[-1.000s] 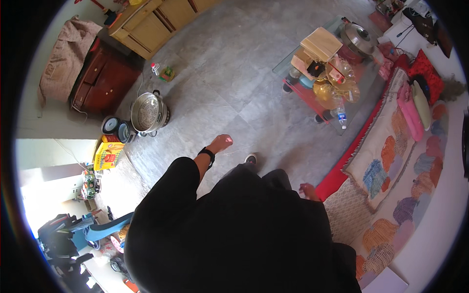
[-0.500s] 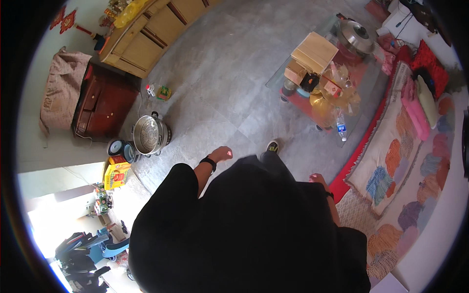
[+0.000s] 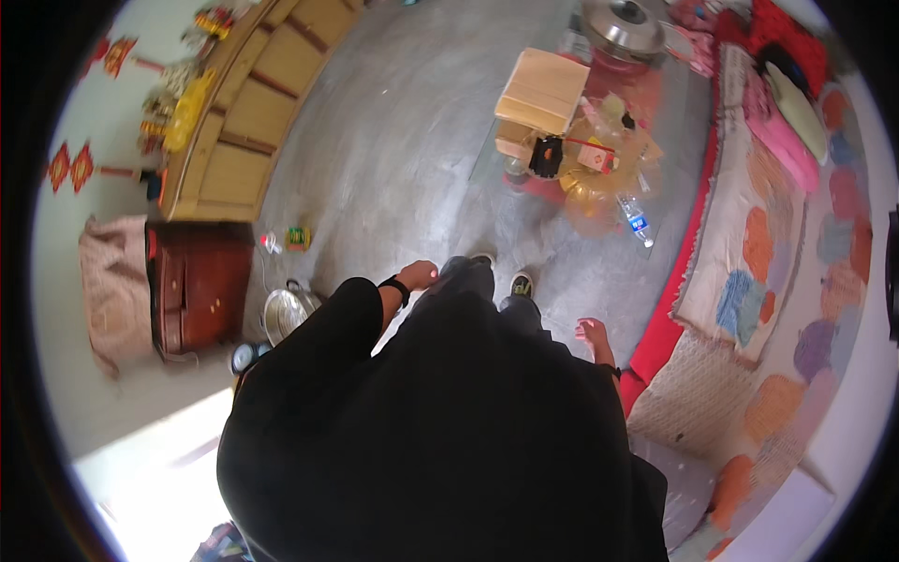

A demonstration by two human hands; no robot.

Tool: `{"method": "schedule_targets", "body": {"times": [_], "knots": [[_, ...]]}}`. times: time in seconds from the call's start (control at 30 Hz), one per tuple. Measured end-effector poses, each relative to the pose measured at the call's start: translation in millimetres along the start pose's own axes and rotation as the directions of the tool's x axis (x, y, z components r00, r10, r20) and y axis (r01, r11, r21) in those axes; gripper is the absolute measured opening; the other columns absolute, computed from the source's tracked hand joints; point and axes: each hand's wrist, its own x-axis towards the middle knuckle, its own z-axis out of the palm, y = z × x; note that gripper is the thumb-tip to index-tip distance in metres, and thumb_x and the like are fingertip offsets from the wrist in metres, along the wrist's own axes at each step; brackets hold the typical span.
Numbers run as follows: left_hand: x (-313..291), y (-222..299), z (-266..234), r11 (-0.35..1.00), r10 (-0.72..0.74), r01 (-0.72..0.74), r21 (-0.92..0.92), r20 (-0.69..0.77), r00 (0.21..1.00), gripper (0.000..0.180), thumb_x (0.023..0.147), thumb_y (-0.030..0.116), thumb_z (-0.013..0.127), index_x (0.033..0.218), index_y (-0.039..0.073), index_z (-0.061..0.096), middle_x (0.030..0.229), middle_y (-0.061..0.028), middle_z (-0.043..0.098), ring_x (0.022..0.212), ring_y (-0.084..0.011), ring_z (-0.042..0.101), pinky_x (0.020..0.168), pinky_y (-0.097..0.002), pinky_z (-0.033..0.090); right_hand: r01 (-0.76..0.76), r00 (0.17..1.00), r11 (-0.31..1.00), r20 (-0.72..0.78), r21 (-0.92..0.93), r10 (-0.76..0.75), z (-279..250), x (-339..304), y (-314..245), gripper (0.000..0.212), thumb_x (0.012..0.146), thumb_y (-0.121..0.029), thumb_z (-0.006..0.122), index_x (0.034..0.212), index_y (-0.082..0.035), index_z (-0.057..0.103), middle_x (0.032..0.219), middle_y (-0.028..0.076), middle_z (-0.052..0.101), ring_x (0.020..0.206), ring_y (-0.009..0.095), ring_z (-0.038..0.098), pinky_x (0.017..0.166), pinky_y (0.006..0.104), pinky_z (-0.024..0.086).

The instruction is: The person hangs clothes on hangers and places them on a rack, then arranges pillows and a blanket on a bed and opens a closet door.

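My left hand (image 3: 418,274) hangs in front of my body above the grey floor, its fingers curled in and no object showing in them. A black band circles that wrist. On the other side my right hand (image 3: 593,332) hangs with fingers apart and holds nothing, near the red edge of the covered sofa (image 3: 693,281). Neither hand touches any furniture. Below them my two shoes (image 3: 523,284) stand on the floor, one ahead of the other.
Ahead right stands a glass table (image 3: 667,211) with a cardboard box (image 3: 543,91), a lidded steel pot (image 3: 626,30), plastic bags and a water bottle (image 3: 637,223). At left are a steel steamer pot (image 3: 284,316), a small bottle (image 3: 298,238), a red-brown cabinet (image 3: 211,281) and a wooden sideboard (image 3: 248,122).
I have stepped forward and the view has turned somewhat. The steamer pot is now closer to my left arm, partly hidden by it. My right hand has swung slightly left, its fingers more visible.
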Motion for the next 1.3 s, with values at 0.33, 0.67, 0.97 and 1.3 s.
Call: {"method": "schedule_targets", "body": {"times": [0.33, 0.67, 0.97, 1.3], "knots": [[161.9, 74.1, -73.2, 0.619, 0.213, -0.502, 0.604, 0.486, 0.847, 0.020, 0.075, 0.025, 0.057, 0.084, 0.010, 0.068, 0.087, -0.0105, 0.068, 0.083, -0.0303, 0.064, 0.075, -0.0400, 0.051, 0.119, 0.878, 0.881, -0.463, 0.458, 0.123, 129.1, -114.0, 85.9, 0.022, 0.082, -0.015, 0.052, 0.095, -0.002, 0.064, 0.076, 0.011, 0.065, 0.062, 0.021, 0.064, 0.051, 0.0315, 0.050], [166.4, 219.6, 1.9, 0.406, 0.552, -0.854, 0.326, 0.657, 0.513, 0.027, 0.075, 0.027, 0.052, 0.079, 0.006, 0.068, 0.084, -0.0181, 0.065, 0.080, -0.0374, 0.062, 0.074, -0.0463, 0.049, 0.248, 0.743, 0.933, -0.669, 0.260, -0.011, 273.0, -212.3, 262.9, 0.025, 0.085, -0.020, 0.057, 0.093, 0.003, 0.064, 0.080, 0.017, 0.066, 0.069, 0.025, 0.064, 0.062, 0.0369, 0.054], [103.0, 385.0, 165.4, 0.178, 0.290, -0.913, 0.366, 0.867, 0.404, 0.033, 0.072, 0.035, 0.060, 0.077, 0.004, 0.068, 0.078, -0.0194, 0.065, 0.077, -0.0372, 0.063, 0.071, -0.0460, 0.049, 0.410, 0.549, 0.739, -0.791, 0.535, 0.268, 235.3, -269.0, 367.9, 0.028, 0.085, -0.020, 0.056, 0.100, 0.001, 0.063, 0.086, 0.015, 0.066, 0.071, 0.026, 0.065, 0.060, 0.0377, 0.053], [56.2, 585.3, 321.9, 0.326, 0.263, -0.922, 0.211, 0.916, 0.302, 0.025, 0.075, 0.028, 0.067, 0.084, 0.004, 0.067, 0.070, -0.0075, 0.066, 0.061, -0.0167, 0.062, 0.059, -0.0323, 0.048, 0.171, 0.411, 0.641, -0.645, 0.748, 0.644, 101.2, -336.2, 408.7, 0.044, 0.079, -0.015, 0.059, 0.122, -0.006, 0.052, 0.090, 0.014, 0.063, 0.072, 0.026, 0.062, 0.069, 0.0431, 0.049]]}}
